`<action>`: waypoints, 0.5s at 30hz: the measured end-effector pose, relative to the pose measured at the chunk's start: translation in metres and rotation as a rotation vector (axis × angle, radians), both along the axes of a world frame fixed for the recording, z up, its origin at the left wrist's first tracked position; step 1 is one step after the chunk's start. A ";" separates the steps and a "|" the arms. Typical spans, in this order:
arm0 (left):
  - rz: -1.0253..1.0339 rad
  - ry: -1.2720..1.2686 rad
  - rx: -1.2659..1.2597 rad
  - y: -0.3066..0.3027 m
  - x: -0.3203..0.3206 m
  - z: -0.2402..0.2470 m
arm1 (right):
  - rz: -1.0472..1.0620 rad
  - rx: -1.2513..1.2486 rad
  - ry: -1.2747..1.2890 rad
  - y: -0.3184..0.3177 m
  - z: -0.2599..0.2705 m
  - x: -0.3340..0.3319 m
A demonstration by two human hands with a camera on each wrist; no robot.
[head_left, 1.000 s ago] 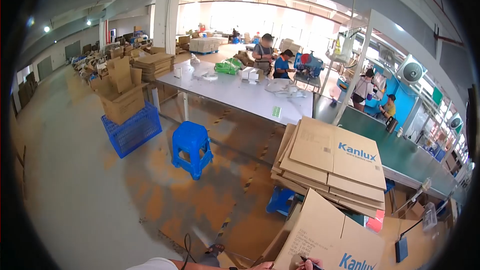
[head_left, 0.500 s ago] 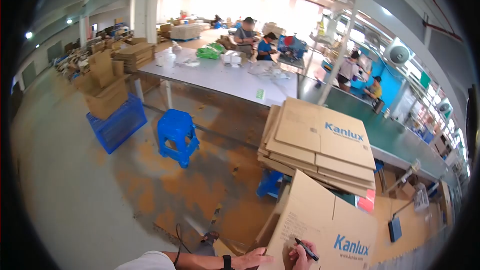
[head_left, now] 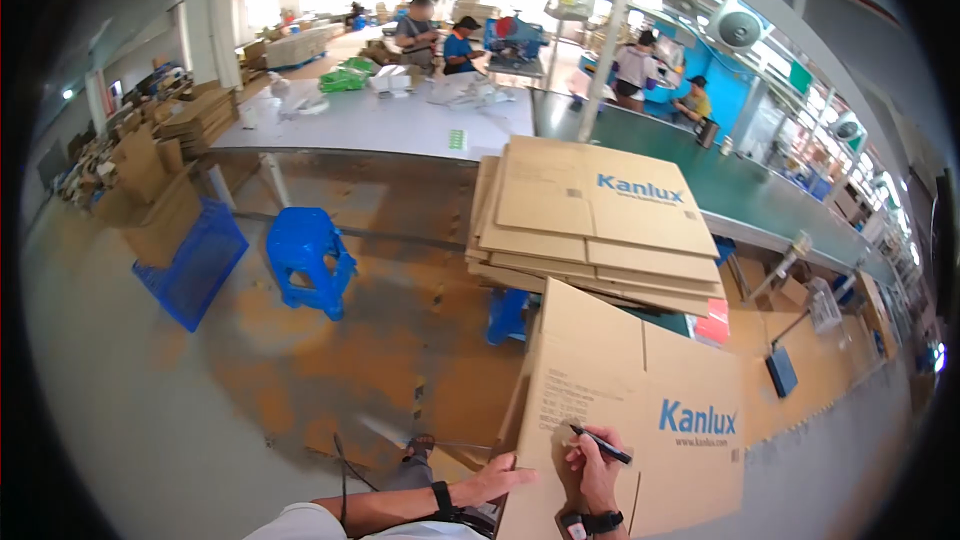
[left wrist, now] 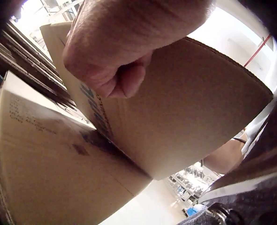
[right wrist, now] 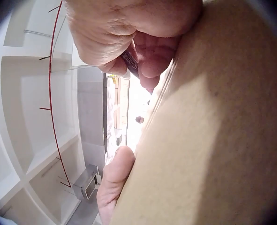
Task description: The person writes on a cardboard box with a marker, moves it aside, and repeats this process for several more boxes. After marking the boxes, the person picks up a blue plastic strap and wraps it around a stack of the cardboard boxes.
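Note:
A flat brown carton (head_left: pixel 590 340) with blue lettering leans in front of the person in the head view. The left hand (head_left: pixel 492 480) grips its left edge; its thumb (right wrist: pixel 117 176) lies over that edge in the right wrist view. In the left wrist view the left hand (left wrist: pixel 129 42) has curled fingers against the cardboard (left wrist: pixel 199 103). The right hand (head_left: pixel 597 468) pinches a black marker (head_left: pixel 606 446), tip at the small printed text. The right wrist view shows the right hand (right wrist: pixel 133 28) close to the carton face (right wrist: pixel 208 131), part of the marker (right wrist: pixel 130 64) between its fingers.
Behind the carton is a stack of flat cartons (head_left: pixel 590 202). A blue stool (head_left: pixel 308 258) and a blue crate (head_left: pixel 195 275) stand to the left. Farther back are a white table (head_left: pixel 380 125), a green work surface (head_left: pixel 745 185) and several people.
The head view has tilted down and turned right, bringing both hands and more of the carton into sight. The left hand stays at the carton's edge, and the marker remains in the right hand.

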State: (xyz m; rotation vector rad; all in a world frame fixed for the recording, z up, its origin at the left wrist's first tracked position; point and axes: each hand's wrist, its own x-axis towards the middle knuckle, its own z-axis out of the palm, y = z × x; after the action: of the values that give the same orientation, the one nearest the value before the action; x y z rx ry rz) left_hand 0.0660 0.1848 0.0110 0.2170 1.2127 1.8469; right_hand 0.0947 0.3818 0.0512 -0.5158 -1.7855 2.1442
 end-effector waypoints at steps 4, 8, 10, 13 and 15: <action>-0.026 0.015 0.007 0.002 -0.002 -0.009 | 0.014 0.026 0.009 -0.001 -0.001 -0.002; -0.039 0.019 0.024 0.000 -0.003 -0.004 | 0.029 0.031 0.021 0.002 -0.005 -0.002; -0.032 0.025 0.030 0.001 -0.002 -0.004 | 0.029 0.041 0.019 0.002 -0.004 -0.002; -0.008 0.063 0.039 0.006 -0.004 -0.014 | -0.011 0.056 -0.072 -0.019 0.034 -0.001; -0.022 0.059 0.020 0.002 0.004 -0.016 | -0.068 -0.014 -0.135 -0.034 0.055 0.001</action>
State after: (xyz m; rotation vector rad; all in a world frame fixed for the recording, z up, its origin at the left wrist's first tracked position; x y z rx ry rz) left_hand 0.0698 0.1864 -0.0052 0.2962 1.2276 1.8459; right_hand 0.0960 0.3480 0.1063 -0.7298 -1.7950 2.1225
